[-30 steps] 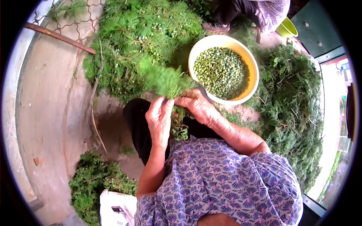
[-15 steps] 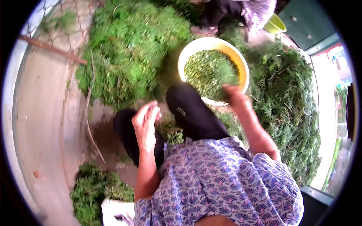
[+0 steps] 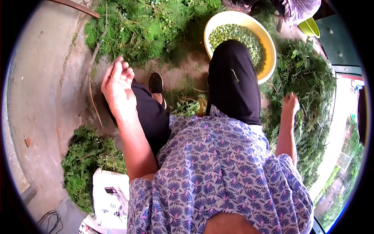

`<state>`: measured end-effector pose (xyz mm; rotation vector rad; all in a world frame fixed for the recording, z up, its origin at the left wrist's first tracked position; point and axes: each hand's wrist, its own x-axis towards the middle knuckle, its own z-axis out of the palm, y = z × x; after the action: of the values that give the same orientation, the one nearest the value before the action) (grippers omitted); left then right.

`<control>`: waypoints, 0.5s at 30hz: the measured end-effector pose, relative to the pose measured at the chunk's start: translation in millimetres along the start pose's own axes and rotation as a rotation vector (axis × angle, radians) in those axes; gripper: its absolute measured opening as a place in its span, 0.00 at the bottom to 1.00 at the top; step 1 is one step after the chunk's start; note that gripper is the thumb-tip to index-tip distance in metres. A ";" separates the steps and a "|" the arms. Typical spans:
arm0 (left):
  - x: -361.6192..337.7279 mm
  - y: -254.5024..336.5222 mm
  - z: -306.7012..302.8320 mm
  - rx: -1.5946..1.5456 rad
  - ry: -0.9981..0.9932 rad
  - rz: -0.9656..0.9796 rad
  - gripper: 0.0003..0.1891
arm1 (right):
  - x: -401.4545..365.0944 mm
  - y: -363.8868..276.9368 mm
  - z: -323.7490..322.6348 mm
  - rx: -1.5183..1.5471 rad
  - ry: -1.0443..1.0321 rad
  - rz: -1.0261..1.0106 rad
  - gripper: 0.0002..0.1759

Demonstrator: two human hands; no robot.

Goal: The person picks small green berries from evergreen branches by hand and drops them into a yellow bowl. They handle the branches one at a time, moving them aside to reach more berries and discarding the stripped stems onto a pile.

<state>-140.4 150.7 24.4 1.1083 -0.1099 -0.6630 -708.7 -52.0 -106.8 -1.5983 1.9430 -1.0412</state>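
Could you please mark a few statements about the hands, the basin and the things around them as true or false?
1. The yellow basin holds green berries. True.
2. Both hands are inside the basin. False: the left hand and the right hand are both outside it.
3. From this view, a knee hides some of the basin's contents. True.
4. The left hand holds a leafy sprig. False: no sprig shows in its loosely curled fingers.
5. A white bag lies beside the basin. False: it lies by the smaller heap of greenery, at lower left.
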 end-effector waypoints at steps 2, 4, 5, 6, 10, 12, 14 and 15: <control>1.3 1.3 4.4 0.024 0.005 -0.022 0.10 | -13.6 -119.8 38.6 0.729 0.150 0.425 0.13; 6.4 3.5 9.9 0.029 0.000 -0.019 0.11 | -20.6 -177.1 55.9 0.648 -0.038 0.106 0.13; 8.2 4.6 13.0 0.015 0.002 -0.039 0.11 | -14.3 -186.8 65.1 0.499 -0.061 -0.163 0.13; 10.6 6.1 16.8 -0.001 0.000 -0.056 0.11 | -27.1 -235.9 72.7 0.873 -0.041 0.045 0.13; 27.3 11.0 39.3 -0.073 -0.032 -0.088 0.11 | -51.9 -329.5 112.5 0.840 -0.193 -0.172 0.13; 39.5 11.9 51.6 -0.105 -0.063 -0.101 0.10 | -59.1 -356.2 151.1 0.951 -0.270 -0.136 0.12; 58.4 8.2 60.2 -0.134 -0.129 -0.149 0.09 | -57.7 -359.7 204.8 1.038 -0.407 0.019 0.12; 71.6 4.4 64.9 -0.118 -0.150 -0.156 0.09 | -59.0 -359.0 231.3 1.022 -0.415 0.119 0.12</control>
<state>-106.8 61.5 41.2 0.9594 -0.1120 -0.8811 -295.2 -82.9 11.6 -0.9715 0.9293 -1.2255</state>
